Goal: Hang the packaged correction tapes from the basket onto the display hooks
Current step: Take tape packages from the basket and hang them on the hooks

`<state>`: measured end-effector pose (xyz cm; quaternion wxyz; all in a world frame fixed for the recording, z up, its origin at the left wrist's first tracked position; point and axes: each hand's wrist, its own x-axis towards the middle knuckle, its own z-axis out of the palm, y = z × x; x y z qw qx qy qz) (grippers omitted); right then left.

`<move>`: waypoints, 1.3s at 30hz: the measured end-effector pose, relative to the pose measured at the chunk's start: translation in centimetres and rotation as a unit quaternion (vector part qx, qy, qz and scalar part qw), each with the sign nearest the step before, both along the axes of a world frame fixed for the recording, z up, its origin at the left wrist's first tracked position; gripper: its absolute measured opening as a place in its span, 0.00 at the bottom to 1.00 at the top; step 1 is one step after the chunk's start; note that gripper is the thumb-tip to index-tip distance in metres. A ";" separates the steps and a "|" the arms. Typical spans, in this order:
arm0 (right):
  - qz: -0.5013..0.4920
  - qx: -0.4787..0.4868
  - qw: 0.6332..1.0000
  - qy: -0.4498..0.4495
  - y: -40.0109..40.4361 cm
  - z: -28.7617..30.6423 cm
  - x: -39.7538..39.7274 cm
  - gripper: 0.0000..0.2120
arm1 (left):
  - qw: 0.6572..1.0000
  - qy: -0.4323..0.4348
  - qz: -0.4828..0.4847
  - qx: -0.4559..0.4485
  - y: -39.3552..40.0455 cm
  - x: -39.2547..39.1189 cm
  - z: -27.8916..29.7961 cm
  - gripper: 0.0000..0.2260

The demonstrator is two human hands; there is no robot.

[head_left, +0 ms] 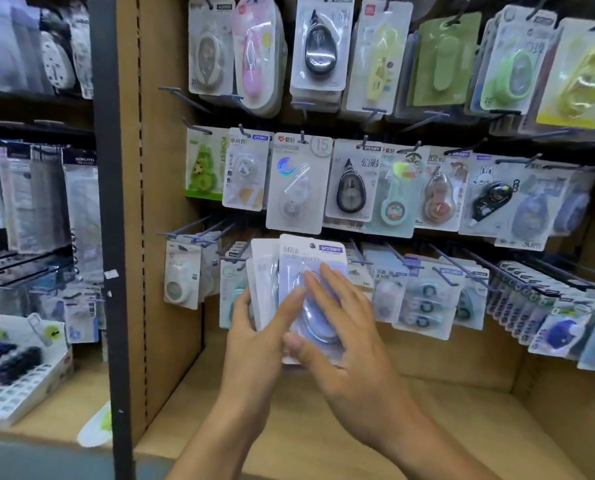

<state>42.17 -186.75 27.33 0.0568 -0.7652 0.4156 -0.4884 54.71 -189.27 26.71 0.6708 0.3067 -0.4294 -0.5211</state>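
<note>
A small stack of packaged correction tapes (301,261) is held upright in front of the lowest row of hooks; the front pack is pale lilac and reads "Milk". My left hand (254,337) grips the stack from the left and behind, thumb across the front. My right hand (341,327) pinches the front pack, fingers over its blister and thumb at its lower edge. Bare display hooks (192,233) stick out just left of the stack. No basket is in view.
Three rows of hung correction tapes (358,181) fill the wooden display wall. A wooden shelf floor (323,427) lies below the hands. A dark metal upright (111,237) stands at left, with other stationery (19,372) beyond it.
</note>
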 end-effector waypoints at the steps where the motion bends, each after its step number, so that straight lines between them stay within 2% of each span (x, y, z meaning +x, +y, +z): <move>1: -0.004 0.003 1.000 -0.016 -0.1 0.0 -0.1 0.31 | 1.000 0.001 0.003 -0.003 0.0 -0.1 0.0 0.32; 7: -0.078 -0.007 0.994 -0.082 -0.5 -0.1 -0.8 0.30 | 1.000 0.013 0.009 0.014 0.0 -0.8 -0.2 0.26; 13: -0.076 0.018 0.988 -0.135 -0.5 0.3 -1.6 0.24 | 0.999 -0.016 -0.032 0.027 0.2 -0.6 -0.8 0.28; 16: -0.066 0.031 0.992 -0.106 -0.3 0.5 -1.8 0.22 | 0.998 -0.027 -0.043 0.024 0.1 -0.5 -0.9 0.32; 20: -0.060 0.035 0.995 -0.069 -0.6 1.1 -2.7 0.22 | 0.999 -0.019 -0.017 0.021 0.2 -0.4 -0.5 0.32; 22: -0.089 -0.008 0.994 -0.062 -1.4 2.0 -3.3 0.23 | 0.999 -0.017 -0.021 0.027 0.1 -0.4 -0.4 0.32; 25: -0.140 -0.100 0.984 -0.050 -3.9 4.3 -4.6 0.24 | 0.999 -0.020 -0.026 0.033 0.0 -0.5 -0.1 0.39; 28: -0.175 -0.146 0.973 -0.034 -7.6 7.6 -5.9 0.23 | 0.999 -0.028 -0.037 0.028 0.3 -0.8 0.1 0.35; 31: -0.186 -0.128 0.973 -0.053 -10.3 10.3 -6.8 0.23 | 0.999 -0.027 -0.035 0.021 0.4 -1.1 0.3 0.27; 33: -0.185 -0.103 0.976 -0.044 -11.4 11.1 -7.1 0.24 | 0.999 -0.022 -0.034 0.023 0.3 -1.1 0.3 0.28; 36: -0.186 -0.100 0.977 -0.024 -12.0 11.4 -7.0 0.24 | 0.999 -0.020 -0.040 0.025 0.3 -0.9 0.4 0.34; 39: -0.175 -0.099 0.979 -0.026 -12.2 11.5 -6.3 0.24 | 0.998 -0.023 -0.043 0.028 0.3 -0.8 0.4 0.33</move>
